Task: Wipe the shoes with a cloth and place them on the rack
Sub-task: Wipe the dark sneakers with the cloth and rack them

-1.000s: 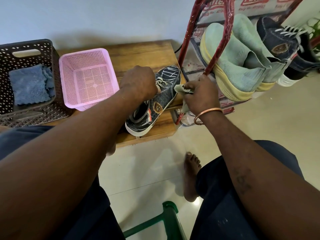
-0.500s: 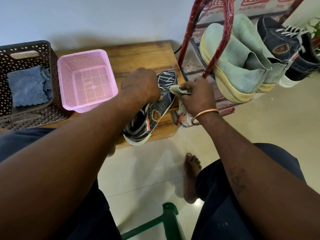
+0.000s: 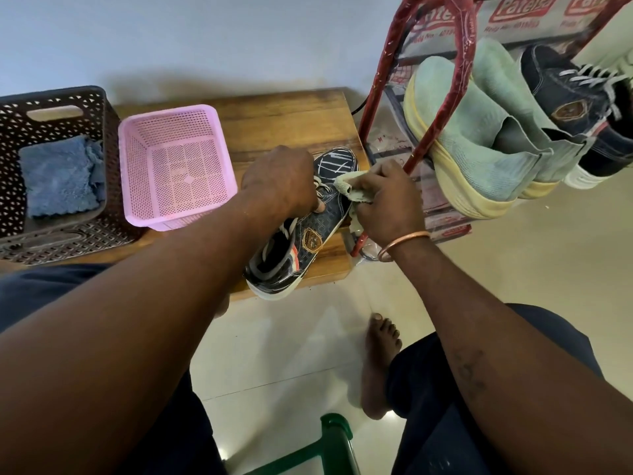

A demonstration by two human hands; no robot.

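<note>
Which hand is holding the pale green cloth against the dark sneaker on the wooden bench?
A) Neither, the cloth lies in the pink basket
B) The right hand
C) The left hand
B: the right hand, the one with the copper bangle at its wrist, pinches the pale green cloth against the dark sneaker, while the left hand holds the sneaker at its laces.
</note>
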